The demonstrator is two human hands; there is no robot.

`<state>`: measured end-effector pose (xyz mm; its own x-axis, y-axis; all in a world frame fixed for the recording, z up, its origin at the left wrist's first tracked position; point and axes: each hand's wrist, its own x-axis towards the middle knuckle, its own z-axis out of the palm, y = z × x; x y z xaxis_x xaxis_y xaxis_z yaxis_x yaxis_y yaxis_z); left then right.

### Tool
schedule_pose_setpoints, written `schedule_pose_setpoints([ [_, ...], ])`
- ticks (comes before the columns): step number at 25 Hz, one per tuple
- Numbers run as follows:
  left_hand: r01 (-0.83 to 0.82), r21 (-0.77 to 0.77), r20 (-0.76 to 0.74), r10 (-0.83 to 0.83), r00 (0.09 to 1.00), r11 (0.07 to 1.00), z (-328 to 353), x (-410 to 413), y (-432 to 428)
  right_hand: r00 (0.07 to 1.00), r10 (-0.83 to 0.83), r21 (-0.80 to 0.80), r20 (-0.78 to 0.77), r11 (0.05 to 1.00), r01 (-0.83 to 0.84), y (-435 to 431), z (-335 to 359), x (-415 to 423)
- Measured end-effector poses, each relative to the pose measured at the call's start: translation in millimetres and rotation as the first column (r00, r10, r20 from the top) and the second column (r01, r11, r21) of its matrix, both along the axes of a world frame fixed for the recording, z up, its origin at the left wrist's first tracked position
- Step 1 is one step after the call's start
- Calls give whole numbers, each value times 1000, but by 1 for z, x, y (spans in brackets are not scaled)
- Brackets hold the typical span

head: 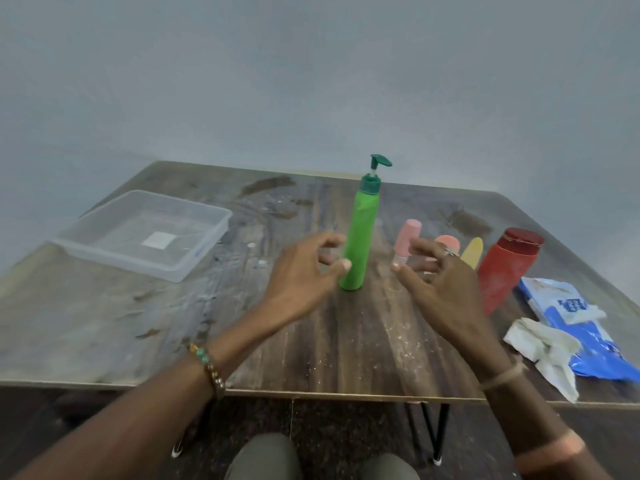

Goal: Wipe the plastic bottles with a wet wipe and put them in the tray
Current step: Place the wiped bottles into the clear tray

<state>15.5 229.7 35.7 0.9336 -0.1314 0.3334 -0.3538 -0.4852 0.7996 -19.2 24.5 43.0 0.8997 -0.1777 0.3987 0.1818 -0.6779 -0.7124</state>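
Green bottle (362,237): upright near the middle of the desk (346,348), between the two hands.
Left hand (301,275): released, fingers loosely bent, holding nothing; thumb tip at the bottle's lower left side, contact unclear.
Right hand (440,282): released, fingers spread and relaxed, just beside the bottle, apart from it.
Tray (206,247): near the desk's far-left corner, well apart from the bottle.
Wet wipe (540,344): crumpled by the right edge.

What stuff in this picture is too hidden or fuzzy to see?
- Head view: orange bottle and yellow bottle sit mostly behind the right hand.
- Head view: blue wipes pack is cut by the right edge; its print is blurred.
- Head view: white label in the tray is too small to read.
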Motion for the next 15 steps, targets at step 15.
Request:
schedule_pose_setpoints([
  [15, -154, -18, -11, 154, 988, 988, -13, 34, 79, 969, -152, 262, 196, 960, 98, 93, 1, 40],
])
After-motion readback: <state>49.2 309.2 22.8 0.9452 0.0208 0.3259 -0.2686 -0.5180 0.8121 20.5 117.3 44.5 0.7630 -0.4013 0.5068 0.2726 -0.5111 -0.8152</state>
